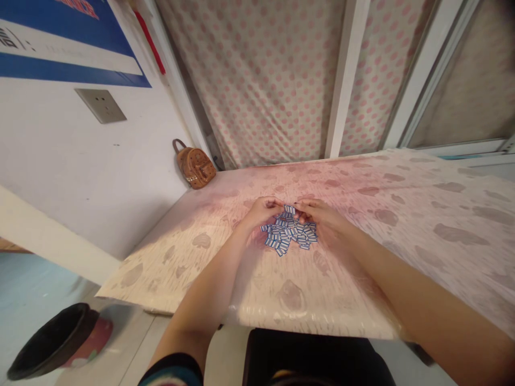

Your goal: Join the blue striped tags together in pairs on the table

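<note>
A loose pile of small flat pieces point(289, 234), striped blue and white like labels or tags, lies on the patterned tablecloth point(346, 289). Over the pile's far edge, one striped piece point(289, 209) is held up between my two hands. My left hand point(265, 207) pinches it from the left with thumb and curled fingers. From the right, the fingertips of my right hand point(316, 210) close on its other side. Both wrists stay low, close to the cloth. What is printed on the pieces is too small to read.
A small brown backpack point(196, 167) stands at the table's far left corner against the wall. Behind the table hangs a dotted curtain point(273, 80). On the floor at the lower left is a dark-rimmed bin point(56, 340). A black seat point(314, 359) shows below the front edge.
</note>
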Available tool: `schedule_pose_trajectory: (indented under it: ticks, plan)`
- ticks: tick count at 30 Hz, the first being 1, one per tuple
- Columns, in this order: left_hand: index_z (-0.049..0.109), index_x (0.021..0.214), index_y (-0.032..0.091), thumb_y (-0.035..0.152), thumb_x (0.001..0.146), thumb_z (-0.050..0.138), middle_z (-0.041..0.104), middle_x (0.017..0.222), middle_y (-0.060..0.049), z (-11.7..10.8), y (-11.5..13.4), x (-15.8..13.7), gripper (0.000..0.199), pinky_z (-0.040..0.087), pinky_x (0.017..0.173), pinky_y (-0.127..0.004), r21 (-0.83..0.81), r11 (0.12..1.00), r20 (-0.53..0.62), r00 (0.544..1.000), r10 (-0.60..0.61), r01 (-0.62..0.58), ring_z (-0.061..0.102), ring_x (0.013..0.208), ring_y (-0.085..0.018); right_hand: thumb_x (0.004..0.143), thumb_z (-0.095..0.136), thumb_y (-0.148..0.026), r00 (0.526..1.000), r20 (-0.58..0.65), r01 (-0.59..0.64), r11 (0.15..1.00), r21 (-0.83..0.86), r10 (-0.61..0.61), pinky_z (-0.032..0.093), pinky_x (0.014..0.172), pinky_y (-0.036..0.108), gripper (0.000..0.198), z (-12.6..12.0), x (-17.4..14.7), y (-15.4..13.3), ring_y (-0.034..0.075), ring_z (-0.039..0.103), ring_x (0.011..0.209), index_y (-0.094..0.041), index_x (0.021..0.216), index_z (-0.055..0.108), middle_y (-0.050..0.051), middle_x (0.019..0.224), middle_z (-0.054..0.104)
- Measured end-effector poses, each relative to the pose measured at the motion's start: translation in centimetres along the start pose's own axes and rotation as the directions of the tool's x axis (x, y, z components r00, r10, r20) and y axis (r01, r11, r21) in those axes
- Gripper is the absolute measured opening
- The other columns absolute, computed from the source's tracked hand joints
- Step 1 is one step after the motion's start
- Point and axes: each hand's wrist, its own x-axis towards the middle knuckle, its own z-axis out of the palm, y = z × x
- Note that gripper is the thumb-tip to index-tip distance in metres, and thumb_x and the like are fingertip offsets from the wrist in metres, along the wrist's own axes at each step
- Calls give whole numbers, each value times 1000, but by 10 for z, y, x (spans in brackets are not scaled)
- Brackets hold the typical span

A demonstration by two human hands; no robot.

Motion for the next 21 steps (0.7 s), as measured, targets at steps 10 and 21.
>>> schedule_pose_trajectory:
  ticks: [10, 21]
  plan:
    - [70, 82, 10, 32, 63, 82, 65, 71, -2, 1, 1, -1, 32, 40, 65, -25, -8, 1000, 5, 1000, -2, 2, 55, 64, -10, 66, 81, -55, 1000, -20, -10, 998, 54, 11, 44, 52, 21, 42, 2, -2, -1, 9, 55, 52, -17, 72, 65, 4, 72, 68]
    - [69, 84, 10, 35, 64, 83, 64, 72, -2, 3, 8, -6, 34, 39, 63, -24, -45, 998, 14, 999, -33, 34, 53, 63, -10, 72, 80, -42, 1000, -15, -17, 978, 206, 20, 43, 52, 20, 29, 11, -14, -11, 8, 56, 54, -16, 75, 67, 3, 72, 67]
